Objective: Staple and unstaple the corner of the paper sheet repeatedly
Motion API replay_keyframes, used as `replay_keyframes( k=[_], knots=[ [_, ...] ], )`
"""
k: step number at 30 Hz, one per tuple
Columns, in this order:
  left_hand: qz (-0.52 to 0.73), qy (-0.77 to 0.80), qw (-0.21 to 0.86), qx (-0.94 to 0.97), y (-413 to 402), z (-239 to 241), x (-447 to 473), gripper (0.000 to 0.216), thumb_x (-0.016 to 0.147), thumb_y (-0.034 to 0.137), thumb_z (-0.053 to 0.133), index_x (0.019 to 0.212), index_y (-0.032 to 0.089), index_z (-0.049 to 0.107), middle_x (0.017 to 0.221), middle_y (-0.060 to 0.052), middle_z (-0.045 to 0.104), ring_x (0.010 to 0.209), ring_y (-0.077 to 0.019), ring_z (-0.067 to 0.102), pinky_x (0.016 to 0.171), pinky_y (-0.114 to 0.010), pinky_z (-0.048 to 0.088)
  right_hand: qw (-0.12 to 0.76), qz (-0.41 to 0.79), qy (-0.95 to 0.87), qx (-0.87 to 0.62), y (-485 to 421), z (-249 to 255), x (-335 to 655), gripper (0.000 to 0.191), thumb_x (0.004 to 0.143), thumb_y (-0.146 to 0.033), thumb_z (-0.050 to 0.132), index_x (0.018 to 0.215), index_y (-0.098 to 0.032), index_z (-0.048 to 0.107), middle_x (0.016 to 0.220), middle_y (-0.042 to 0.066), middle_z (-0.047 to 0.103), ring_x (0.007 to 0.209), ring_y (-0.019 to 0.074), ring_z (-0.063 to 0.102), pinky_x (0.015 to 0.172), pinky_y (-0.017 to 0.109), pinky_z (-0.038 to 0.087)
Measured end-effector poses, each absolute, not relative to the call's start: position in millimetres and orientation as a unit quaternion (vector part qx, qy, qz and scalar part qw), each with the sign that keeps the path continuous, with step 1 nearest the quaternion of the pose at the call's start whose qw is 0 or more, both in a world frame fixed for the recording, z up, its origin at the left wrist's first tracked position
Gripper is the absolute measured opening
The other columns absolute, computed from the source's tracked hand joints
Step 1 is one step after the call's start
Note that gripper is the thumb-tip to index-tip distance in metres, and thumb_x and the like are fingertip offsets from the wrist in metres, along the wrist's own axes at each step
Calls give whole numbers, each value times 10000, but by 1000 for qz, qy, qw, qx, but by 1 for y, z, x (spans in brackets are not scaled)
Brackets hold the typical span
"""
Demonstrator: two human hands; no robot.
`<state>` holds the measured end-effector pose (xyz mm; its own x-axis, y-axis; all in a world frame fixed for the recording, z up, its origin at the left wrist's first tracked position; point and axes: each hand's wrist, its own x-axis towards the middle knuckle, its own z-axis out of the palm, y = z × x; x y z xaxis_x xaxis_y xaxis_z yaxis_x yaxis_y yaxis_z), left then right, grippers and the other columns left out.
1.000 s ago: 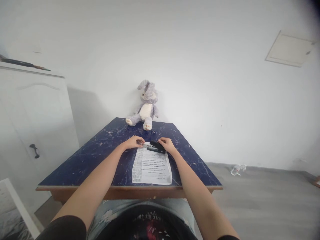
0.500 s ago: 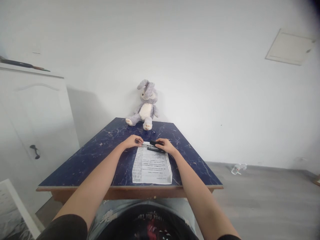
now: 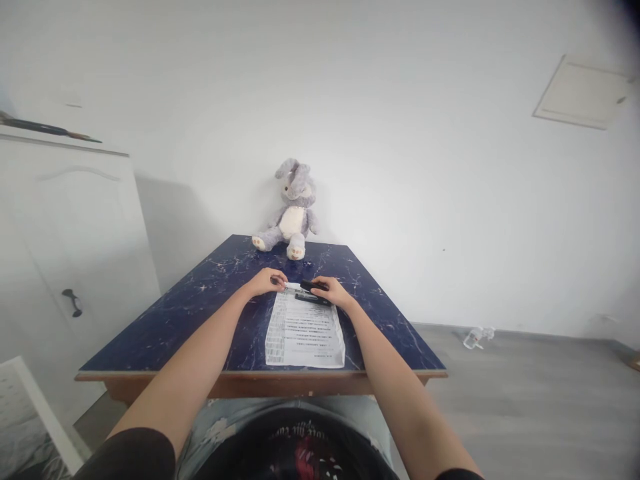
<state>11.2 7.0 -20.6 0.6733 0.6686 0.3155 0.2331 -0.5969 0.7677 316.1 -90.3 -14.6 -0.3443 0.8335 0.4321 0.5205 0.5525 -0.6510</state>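
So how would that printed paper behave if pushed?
The printed paper would probably bend, since it looks thin and its edges are wavy. It may slide on the smooth-looking tabletop, though the black stapler over its far end might hold it down.

Wide lane on the table [image 3: 155, 330] outside the left hand [image 3: 265, 283], slimmer one outside the right hand [image 3: 333, 292]! Ahead, the stuffed rabbit [image 3: 293, 220] blocks most of the back; between the hands, the stapler [image 3: 311, 299] crowds the gap.
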Motion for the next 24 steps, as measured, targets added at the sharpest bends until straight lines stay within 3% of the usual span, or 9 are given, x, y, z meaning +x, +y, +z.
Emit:
replay_keyframes(
  k=[24],
  knots=[
    [331,260,352,836,-17,-20,50,333,686,326,858,932,146,721,864,-101,794,832,-238,757,819,-335,566,375,206,-792,-435,-91,-15,311,393,849,-508,711,1029,-161,750,933,52,736,820,210,635,792,317,463]
  ],
)
